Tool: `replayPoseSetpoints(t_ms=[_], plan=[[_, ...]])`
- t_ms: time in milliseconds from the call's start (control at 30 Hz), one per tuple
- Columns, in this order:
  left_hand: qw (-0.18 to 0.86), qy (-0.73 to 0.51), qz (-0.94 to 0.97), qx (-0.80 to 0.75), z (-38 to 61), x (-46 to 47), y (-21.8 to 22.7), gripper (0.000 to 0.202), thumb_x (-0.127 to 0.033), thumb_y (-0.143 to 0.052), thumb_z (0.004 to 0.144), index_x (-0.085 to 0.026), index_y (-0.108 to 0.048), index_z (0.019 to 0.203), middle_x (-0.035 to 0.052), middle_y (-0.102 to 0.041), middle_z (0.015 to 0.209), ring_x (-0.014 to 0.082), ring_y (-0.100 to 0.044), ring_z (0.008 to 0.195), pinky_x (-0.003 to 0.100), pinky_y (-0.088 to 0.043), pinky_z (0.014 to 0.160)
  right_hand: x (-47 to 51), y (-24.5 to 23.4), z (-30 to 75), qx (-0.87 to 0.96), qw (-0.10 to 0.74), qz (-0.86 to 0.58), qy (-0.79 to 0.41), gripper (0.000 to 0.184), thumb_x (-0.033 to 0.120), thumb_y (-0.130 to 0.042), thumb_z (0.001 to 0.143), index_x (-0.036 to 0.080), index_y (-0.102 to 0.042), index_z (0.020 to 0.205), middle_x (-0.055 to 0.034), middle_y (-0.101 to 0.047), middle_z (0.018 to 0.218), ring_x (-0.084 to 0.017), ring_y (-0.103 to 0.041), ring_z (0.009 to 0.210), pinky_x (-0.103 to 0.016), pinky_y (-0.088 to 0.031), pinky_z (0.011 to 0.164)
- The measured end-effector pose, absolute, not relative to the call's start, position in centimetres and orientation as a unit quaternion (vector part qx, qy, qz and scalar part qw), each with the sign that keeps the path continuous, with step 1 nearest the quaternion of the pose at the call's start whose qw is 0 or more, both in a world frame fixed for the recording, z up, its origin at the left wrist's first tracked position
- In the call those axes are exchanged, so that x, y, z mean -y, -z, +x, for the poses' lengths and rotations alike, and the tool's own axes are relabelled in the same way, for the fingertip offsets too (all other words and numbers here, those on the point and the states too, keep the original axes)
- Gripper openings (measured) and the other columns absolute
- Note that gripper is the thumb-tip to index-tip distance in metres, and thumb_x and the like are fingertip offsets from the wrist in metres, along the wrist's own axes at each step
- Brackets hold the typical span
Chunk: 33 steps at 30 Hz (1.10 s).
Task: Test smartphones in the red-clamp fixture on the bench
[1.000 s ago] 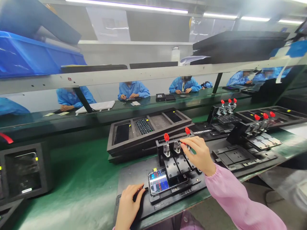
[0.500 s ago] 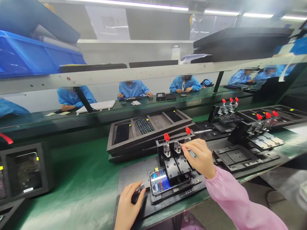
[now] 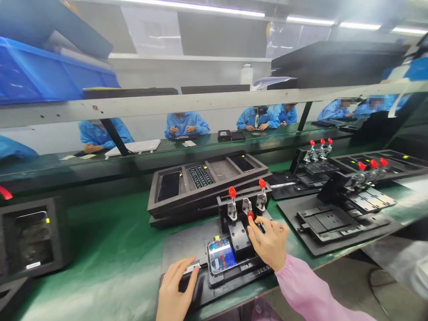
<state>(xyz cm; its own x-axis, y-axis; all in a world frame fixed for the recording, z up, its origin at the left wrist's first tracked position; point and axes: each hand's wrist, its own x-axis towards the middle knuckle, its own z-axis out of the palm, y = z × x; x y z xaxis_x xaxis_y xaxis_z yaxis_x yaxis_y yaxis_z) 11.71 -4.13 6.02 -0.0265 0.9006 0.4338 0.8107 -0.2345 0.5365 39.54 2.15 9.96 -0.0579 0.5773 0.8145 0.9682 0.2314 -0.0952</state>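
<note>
Fingertips of the right hand meet the middle red knob of a clamping fixture; whether they are clamped round it or merely push against it, the view does not tell. Taking the phone as the dial's centre, with twelve pointing away from the person, that knob sits between one and two o'clock, lower than the upright left red knob and right red knob. The phone lies screen up in the fixture, partly covered on its three o'clock side by a press plate, with a yellow tab at its far edge. At eight o'clock, the left hand has its thumb and forefinger on either side of a metal bar; how firmly they hold it, if at all, cannot be told. A foam tray lies toward twelve and a second fixture toward three. Should the phone sit skewed, plate pressure could fall unevenly and mark or crack the glass. A fingertip slipping off the knob might let the lever jump, and if the bar shifted under the left fingers, it could nip them or nudge the phone out of line.
</note>
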Motion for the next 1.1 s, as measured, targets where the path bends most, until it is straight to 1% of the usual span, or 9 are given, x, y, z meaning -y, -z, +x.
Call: replayPoseSetpoints(t_ms=[167,300,433,533,600,667,767,900,1100], plan=[[0.063,-0.36,0.705,-0.608,12.2,4.0,-5.8,0.024,-0.035,-0.053,0.083,-0.025,-0.062,0.103,0.0054,-0.063,0.103,0.0227,-0.058,0.098,0.038,-0.047,0.087,-1.9,-9.7,39.7,0.698,0.356,-0.576,0.233,0.028,0.03,-0.053,0.084,0.032,-0.062,0.11,-0.0011,-0.061,0.087,-0.014,-0.046,0.074,-0.035,-0.025,0.073],[0.057,-0.32,0.729,-0.603,13.5,3.7,-6.3,0.033,-0.035,-0.052,0.083,-0.028,-0.057,0.115,0.0076,-0.055,0.12,0.0255,-0.051,0.111,0.044,-0.044,0.093,-1.7,-10.3,40.2,0.712,0.361,-0.569,0.197,0.027,0.029,-0.05,0.086,0.032,-0.062,0.11,-0.0019,-0.06,0.086,-0.015,-0.045,0.075,-0.036,-0.024,0.074],[0.054,-0.278,0.753,-0.594,15.0,3.4,-6.7,0.046,-0.036,-0.048,0.085,-0.032,-0.042,0.131,0.0067,-0.034,0.142,0.0284,-0.033,0.129,0.052,-0.036,0.1,-0.8,-11.0,40.7,0.708,0.434,-0.533,0.161,0.027,0.025,-0.049,0.087,0.031,-0.063,0.109,-0.002,-0.057,0.08,-0.013,-0.045,0.071,-0.034,-0.026,0.071],[0.064,-0.231,0.766,-0.597,15.6,3.2,-6.7,0.048,-0.041,-0.044,0.086,-0.036,-0.037,0.133,0.0057,-0.022,0.148,0.0325,-0.02,0.135,0.064,-0.025,0.101,0.1,-11.0,41.3,0.692,0.493,-0.504,0.154,0.028,0.02,-0.05,0.085,0.029,-0.065,0.106,-0.0016,-0.055,0.076,-0.012,-0.043,0.065,-0.033,-0.028,0.069],[0.076,-0.215,0.767,-0.6,15.7,3.1,-6.7,0.05,-0.048,-0.044,0.085,-0.035,-0.036,0.133,0.006,-0.018,0.15,0.0343,-0.015,0.136,0.068,-0.02,0.1,0.7,-10.5,42.0,0.683,0.514,-0.497,0.152,0.029,0.018,-0.052,0.083,0.029,-0.065,0.107,-0.0015,-0.054,0.075,-0.011,-0.042,0.063,-0.033,-0.029,0.068],[0.087,-0.229,0.763,-0.598,15.5,3.1,-6.6,0.063,-0.053,-0.046,0.082,-0.032,-0.028,0.138,0.0082,-0.014,0.151,0.0342,-0.013,0.137,0.066,-0.018,0.101,1.1,-9.6,42.8,0.669,0.53,-0.498,0.152,0.033,0.016,-0.052,0.082,0.031,-0.064,0.109,-0.0017,-0.054,0.075,-0.012,-0.042,0.063,-0.034,-0.03,0.068],[0.099,-0.262,0.759,-0.588,15.1,3.2,-6.5,0.08,-0.056,-0.05,0.078,-0.026,-0.013,0.143,0.0114,-0.015,0.151,0.0334,-0.014,0.137,0.062,-0.018,0.104,1.3,-7.7,44.0,0.635,0.556,-0.513,0.153,0.035,0.014,-0.052,0.082,0.032,-0.063,0.11,-0.0025,-0.054,0.078,-0.013,-0.042,0.062,-0.035,-0.032,0.068],[0.116,-0.259,0.757,-0.588,15.1,3.3,-6.5,0.077,-0.05,-0.049,0.081,-0.026,-0.01,0.143,0.0117,-0.017,0.15,0.0325,-0.014,0.137,0.061,-0.018,0.104,1.1,-5.2,45.0,0.601,0.564,-0.548,0.142,0.028,0.016,-0.052,0.082,0.027,-0.068,0.102,-0.0046,-0.054,0.083,-0.014,-0.044,0.066,-0.036,-0.036,0.072],[0.13,-0.244,0.755,-0.595,15.3,3.5,-6.8,0.07,-0.048,-0.049,0.082,-0.028,-0.015,0.141,0.0098,-0.015,0.151,0.0315,-0.011,0.138,0.062,-0.015,0.105,0.8,-3.6,45.1,0.569,0.577,-0.567,0.149,0.021,0.022,-0.051,0.083,0.019,-0.07,0.093,-0.0064,-0.054,0.085,-0.016,-0.048,0.073,-0.034,-0.039,0.073]])
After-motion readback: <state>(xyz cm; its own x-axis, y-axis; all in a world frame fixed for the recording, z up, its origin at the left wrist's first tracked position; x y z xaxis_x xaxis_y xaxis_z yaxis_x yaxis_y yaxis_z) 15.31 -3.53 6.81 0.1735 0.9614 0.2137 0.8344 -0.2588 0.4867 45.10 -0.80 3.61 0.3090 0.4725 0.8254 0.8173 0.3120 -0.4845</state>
